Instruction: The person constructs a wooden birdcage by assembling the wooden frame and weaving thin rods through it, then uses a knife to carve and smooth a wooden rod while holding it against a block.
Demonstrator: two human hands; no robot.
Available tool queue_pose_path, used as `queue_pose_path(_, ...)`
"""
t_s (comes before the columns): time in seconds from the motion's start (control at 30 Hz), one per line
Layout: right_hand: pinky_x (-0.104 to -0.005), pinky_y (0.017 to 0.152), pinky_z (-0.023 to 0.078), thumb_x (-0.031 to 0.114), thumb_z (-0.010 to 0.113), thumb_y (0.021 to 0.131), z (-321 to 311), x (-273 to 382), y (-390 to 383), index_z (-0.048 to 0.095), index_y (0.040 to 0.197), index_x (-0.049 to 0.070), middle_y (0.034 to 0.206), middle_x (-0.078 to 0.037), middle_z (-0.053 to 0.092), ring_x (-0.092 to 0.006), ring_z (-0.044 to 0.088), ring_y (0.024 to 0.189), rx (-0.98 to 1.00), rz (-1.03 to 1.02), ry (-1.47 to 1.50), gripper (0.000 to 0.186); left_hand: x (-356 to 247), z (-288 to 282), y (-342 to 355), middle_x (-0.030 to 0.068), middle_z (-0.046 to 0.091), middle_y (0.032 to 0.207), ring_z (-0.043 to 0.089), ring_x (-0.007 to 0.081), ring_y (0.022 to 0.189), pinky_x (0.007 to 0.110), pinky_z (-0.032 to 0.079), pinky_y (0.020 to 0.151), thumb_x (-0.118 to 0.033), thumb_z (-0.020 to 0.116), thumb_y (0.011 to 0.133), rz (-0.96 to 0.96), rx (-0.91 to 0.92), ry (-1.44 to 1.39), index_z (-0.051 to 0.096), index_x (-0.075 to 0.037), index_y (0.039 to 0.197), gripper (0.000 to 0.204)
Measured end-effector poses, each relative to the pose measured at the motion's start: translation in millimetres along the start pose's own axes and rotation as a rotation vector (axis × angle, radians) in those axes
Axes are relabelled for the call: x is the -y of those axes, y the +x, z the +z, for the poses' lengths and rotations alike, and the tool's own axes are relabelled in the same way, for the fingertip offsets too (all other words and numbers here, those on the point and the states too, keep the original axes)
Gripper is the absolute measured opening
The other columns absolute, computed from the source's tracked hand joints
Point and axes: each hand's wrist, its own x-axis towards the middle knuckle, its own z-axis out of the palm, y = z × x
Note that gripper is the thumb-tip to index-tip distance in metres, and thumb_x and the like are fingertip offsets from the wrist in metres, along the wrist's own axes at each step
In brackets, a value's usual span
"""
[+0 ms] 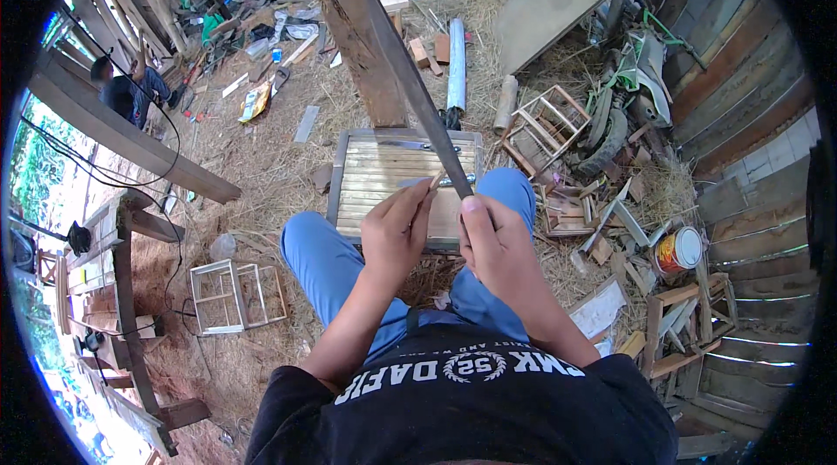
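Observation:
My left hand [397, 225] is closed, pinching a small light piece of wood [436, 179] between thumb and fingers. Close beside it, my right hand [497, 238] is wrapped round the near end of a long, dark, flat blade-like strip [429, 116], its thumb lying along the top. That strip slants up and away to the left; whether it is metal or wood I cannot tell. Below both hands, between my knees, is a low slatted wooden table [366, 177] with a dark frame. A thin tool [410, 146] and a blue-handled tool [459, 179] lie on it.
A thick wooden post [349, 38] rises behind the table. Small wooden frames stand left [235, 298] and right [549, 127]. A paint bucket [678, 251] sits by the plank wall at right. Another person [131, 95] sits far left. Straw and wood scraps litter the ground.

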Motion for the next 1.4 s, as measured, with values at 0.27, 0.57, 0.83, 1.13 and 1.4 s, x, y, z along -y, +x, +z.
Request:
queue_pose_path(0.27,-0.034,0.054,0.041,0.036,0.054,0.108,0.6,-6.4,0.8,0.068,0.098,-0.005,0.062,-0.006,0.055,-0.0098,0.052,0.059,0.001,-0.036,-0.075,0.044,11.5,12.2,-12.9,0.0192,0.074,0.096,0.074,0.0349,0.083,0.039,0.059,0.07,0.002,0.07,0.091,0.026,-0.033,0.018,0.072,0.001,0.114,0.023)
queue_pose_path(0.57,-0.0361,0.055,0.042,0.034,0.055,0.107,2.0,-8.2,1.7,0.068,0.1,-0.004,0.061,-0.009,0.054,-0.0117,0.052,0.059,-0.015,-0.073,-0.085,0.041,17.5,15.1,-13.1,0.0204,0.074,0.096,0.075,0.0343,0.083,0.038,0.059,0.072,0.003,0.07,0.09,0.07,-0.055,0.039,0.073,-0.001,0.113,0.024)
queue_pose_path(0.83,-0.0369,0.056,0.044,0.038,0.054,0.107,2.0,-14.3,-1.3,0.071,0.104,-0.006,0.062,-0.012,0.058,-0.0158,0.056,0.059,-0.049,-0.123,-0.119,0.048,13.8,14.9,-14.5,0.0199,0.074,0.095,0.074,0.0354,0.081,0.039,0.058,0.069,0.002,0.071,0.09,0.033,-0.014,0.019,0.073,-0.001,0.112,0.022)
queue_pose_path(1.13,-0.0253,0.043,0.032,0.035,0.047,0.112,-2.9,-18.2,2.9,0.052,0.079,0.007,0.059,0.004,0.044,-0.005,0.04,0.047,-0.018,-0.086,0.005,0.043,24.7,29.3,-17.6,0.0187,0.074,0.095,0.074,0.0346,0.08,0.039,0.058,0.069,-0.001,0.072,0.092,0.01,-0.027,-0.021,0.073,-0.001,0.112,0.02)
queue_pose_path(1.4,-0.0378,0.058,0.044,0.041,0.054,0.107,-13.3,2.9,-13.9,0.07,0.105,-0.006,0.062,-0.009,0.058,-0.0161,0.055,0.059,-0.021,-0.066,-0.073,0.05,9.3,19.8,-9.3,0.0189,0.073,0.093,0.073,0.0349,0.078,0.04,0.057,0.068,-0.002,0.071,0.093,0.062,-0.039,0.017,0.073,-0.001,0.111,0.018)
